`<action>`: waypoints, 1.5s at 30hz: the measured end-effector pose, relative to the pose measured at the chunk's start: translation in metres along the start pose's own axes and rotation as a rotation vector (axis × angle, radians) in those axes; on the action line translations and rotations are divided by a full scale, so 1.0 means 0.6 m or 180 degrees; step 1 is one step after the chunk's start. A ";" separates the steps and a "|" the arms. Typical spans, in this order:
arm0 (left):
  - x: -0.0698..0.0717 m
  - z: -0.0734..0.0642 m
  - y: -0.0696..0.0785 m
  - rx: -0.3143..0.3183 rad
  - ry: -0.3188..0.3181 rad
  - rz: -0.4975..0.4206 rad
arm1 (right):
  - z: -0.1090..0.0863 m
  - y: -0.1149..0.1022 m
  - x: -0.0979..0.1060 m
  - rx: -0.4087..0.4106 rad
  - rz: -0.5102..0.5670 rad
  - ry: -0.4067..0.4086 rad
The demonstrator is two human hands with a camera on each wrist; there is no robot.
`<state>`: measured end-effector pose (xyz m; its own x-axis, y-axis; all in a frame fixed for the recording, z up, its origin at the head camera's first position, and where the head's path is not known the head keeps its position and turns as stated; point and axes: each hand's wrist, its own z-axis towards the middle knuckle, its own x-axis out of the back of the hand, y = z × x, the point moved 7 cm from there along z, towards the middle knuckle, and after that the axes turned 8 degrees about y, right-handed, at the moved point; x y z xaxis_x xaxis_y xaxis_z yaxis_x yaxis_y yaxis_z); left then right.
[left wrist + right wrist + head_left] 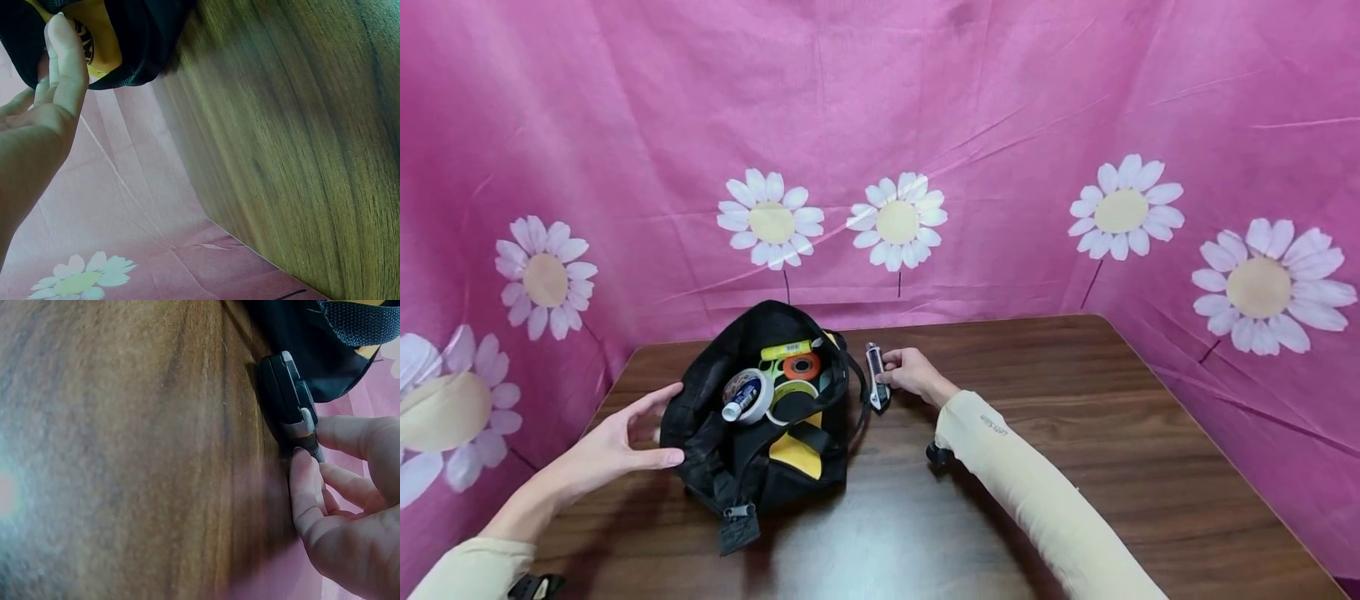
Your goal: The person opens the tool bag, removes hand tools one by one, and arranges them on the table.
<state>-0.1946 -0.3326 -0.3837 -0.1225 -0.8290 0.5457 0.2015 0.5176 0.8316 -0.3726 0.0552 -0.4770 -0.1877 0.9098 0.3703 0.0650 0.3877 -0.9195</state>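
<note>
A black and yellow fabric bag (pixel 700 421) stands with its mouth gaping toward me. My left hand (pixel 602 442) holds the bag's left side, thumb in front and fingers farther back; in the left wrist view the thumb (pixel 64 39) lies against the cloth. Just right of the bag, my right hand (pixel 913 375) pinches one end of a small black and silver stapler-like tool (pixel 876 377) between thumb and fingers. The right wrist view shows this tool (pixel 287 394) close over the wood, its far end pointing past the fingertips toward the bag.
Inside the bag lie a white tape roll (pixel 763 400), a blue and white tube (pixel 742 400), a yellow tube (pixel 786 350), an orange round item (pixel 801 367) and another roll (pixel 782 415). A strap (pixel 859 383) loops off its right side. Pink flowered cloth (pixel 1000 108) hangs behind the wooden table (pixel 1075 400).
</note>
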 end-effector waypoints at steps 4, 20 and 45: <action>0.001 0.001 0.002 -0.0020 0.0009 -0.0019 | 0.003 -0.001 0.002 -0.0016 -0.0001 -0.0007; 0.004 0.005 0.006 -0.0068 0.0005 0.0022 | 0.010 -0.010 0.010 -0.0269 0.0388 -0.0292; 0.003 0.006 0.008 0.0034 -0.0018 0.0157 | 0.007 -0.092 0.051 -0.0325 0.0384 -0.0862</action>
<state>-0.1976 -0.3310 -0.3781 -0.1183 -0.8012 0.5866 0.1970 0.5600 0.8047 -0.3859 0.0610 -0.4155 -0.4260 0.8828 0.1980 0.1983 0.3047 -0.9316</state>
